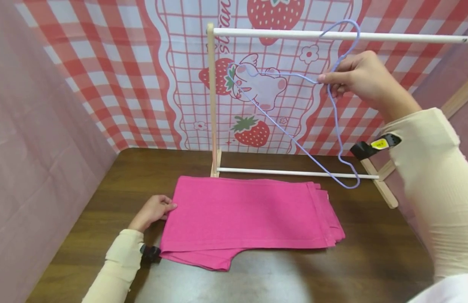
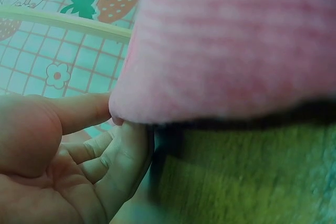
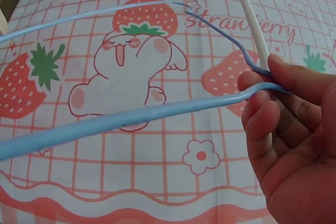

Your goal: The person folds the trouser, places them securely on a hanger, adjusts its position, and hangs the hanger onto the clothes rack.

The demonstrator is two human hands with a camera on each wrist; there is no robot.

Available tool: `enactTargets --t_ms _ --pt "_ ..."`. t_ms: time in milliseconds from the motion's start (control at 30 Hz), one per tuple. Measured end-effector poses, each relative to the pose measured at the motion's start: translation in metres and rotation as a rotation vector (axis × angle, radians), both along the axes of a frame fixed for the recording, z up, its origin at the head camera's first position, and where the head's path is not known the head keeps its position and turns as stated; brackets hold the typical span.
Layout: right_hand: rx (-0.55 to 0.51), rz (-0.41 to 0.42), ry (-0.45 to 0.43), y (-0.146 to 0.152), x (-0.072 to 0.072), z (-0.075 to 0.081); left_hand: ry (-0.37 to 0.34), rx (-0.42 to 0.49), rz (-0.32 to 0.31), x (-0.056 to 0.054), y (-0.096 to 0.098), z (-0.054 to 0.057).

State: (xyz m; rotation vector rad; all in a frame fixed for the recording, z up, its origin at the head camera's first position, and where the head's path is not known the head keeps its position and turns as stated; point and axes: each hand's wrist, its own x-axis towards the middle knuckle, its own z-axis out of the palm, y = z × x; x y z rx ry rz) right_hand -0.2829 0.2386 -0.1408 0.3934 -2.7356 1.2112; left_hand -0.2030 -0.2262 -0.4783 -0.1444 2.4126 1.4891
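Observation:
Folded pink trousers (image 1: 249, 214) lie flat on the wooden table, their stacked hem layers at the right and a curved crotch edge at the front. My left hand (image 1: 152, 211) pinches their left edge; in the left wrist view the thumb and fingers meet at a corner of the pink cloth (image 2: 226, 51). Raised at the upper right, my right hand (image 1: 364, 78) grips a lilac wire hanger (image 1: 294, 141) near the base of its hook. The hook overlaps the rack's top bar in the head view. Tilted steeply, the hanger has one end low and the other pointing up left.
A small rack with a white top bar (image 1: 264, 33), a wooden post (image 1: 212, 101) and a low white bar (image 1: 294, 172) stands at the back of the table (image 1: 105, 202). Behind it hangs a strawberry-print cloth (image 1: 192, 105). Pinkish drapes (image 1: 41, 126) flank both sides.

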Motion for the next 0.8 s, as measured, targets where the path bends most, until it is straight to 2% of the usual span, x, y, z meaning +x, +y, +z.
enactTargets --t_ms 267,433,600,800 --pt "0.016 0.040 -0.025 -0.004 0.005 -0.009 0.002 0.019 0.007 0.000 -0.002 0.004" --pt "0.007 0.044 -0.047 -0.010 0.004 -0.015 0.013 0.008 0.011 -0.002 -0.004 0.006" --pt "0.068 0.058 -0.032 -0.015 0.003 -0.024 0.020 0.009 0.015 -0.001 -0.004 0.004" --pt "0.139 0.027 -0.052 -0.016 0.009 -0.033 0.014 0.038 0.008 0.003 -0.001 0.000"
